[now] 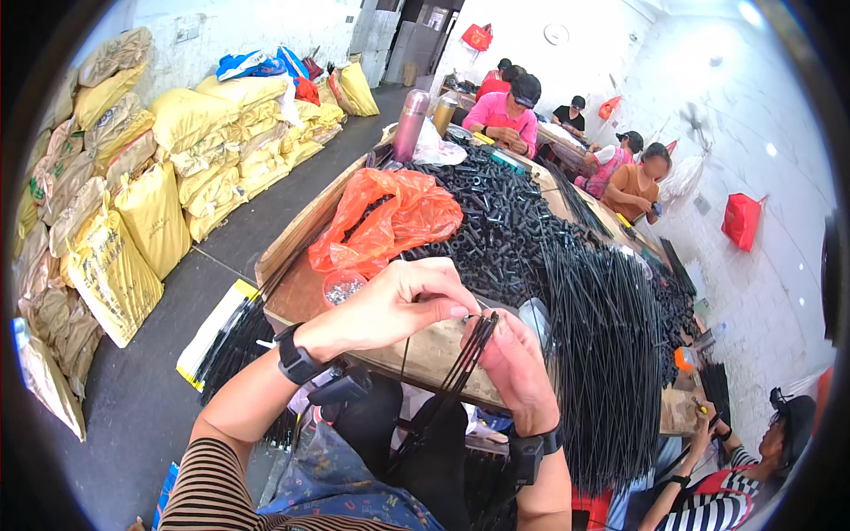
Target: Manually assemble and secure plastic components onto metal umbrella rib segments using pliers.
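My right hand (518, 358) is closed round the upper ends of a bundle of thin black cables (459, 367), which hang down toward my lap. My left hand (398, 305) pinches at the tips of these cables, with a tiny metallic piece just showing at its fingertips; its exact kind is too small to tell. Beside my left hand stands a small red tub (342, 288) of little silvery metal parts. An orange plastic bag (390, 217) lies crumpled behind it. Beyond both hands spreads a large heap of short black tubular parts (505, 221).
Long black cables (598, 363) drape over the wooden table's (297, 296) right side. A pink flask (411, 126) stands at the far left corner. Yellow sacks (155, 217) are stacked along the left wall. Several people sit around the table; a person in stripes (730, 482) works at lower right.
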A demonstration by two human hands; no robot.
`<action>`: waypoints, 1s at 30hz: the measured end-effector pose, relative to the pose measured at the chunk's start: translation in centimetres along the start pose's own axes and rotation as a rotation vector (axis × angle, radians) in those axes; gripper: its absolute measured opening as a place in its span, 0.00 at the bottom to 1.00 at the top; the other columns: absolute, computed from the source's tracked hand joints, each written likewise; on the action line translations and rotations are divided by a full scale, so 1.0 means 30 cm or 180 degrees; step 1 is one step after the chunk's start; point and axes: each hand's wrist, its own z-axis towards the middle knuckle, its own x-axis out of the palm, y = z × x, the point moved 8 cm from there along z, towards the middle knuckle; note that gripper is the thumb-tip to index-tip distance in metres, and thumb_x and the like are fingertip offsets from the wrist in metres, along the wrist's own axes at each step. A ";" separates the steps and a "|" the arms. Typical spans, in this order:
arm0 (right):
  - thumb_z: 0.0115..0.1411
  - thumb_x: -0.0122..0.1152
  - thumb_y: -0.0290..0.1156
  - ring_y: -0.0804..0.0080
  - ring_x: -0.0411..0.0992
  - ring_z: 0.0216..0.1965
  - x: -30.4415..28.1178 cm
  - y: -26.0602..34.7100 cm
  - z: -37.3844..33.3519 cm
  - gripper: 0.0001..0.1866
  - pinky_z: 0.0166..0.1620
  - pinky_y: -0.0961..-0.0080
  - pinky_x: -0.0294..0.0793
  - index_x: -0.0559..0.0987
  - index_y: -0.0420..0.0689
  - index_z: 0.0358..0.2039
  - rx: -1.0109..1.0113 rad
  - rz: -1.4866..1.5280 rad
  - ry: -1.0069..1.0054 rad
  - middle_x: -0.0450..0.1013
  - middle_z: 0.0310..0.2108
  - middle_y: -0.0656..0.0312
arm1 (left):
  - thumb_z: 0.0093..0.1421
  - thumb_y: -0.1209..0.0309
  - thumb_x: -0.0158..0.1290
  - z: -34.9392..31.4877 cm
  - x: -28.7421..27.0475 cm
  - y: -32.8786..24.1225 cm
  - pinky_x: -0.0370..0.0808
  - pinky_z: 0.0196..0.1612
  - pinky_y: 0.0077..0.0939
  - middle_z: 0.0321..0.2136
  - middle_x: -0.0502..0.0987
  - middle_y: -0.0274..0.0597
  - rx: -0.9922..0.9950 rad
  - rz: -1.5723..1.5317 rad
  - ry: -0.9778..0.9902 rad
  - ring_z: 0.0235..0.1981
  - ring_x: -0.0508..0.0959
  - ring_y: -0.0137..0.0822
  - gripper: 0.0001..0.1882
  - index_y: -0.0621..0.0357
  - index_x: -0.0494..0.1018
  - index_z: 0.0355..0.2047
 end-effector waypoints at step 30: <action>0.63 0.54 0.30 0.84 0.67 0.27 -0.045 -0.014 -0.009 0.10 0.32 0.85 0.66 0.75 0.40 0.43 -0.0527 -0.0291 -0.1211 0.72 0.28 0.69 | 0.62 0.68 0.53 -0.082 0.115 0.142 0.72 0.40 0.19 0.35 0.76 0.32 -0.0735 -0.1864 -0.1048 0.35 0.74 0.21 0.11 0.60 0.73 0.42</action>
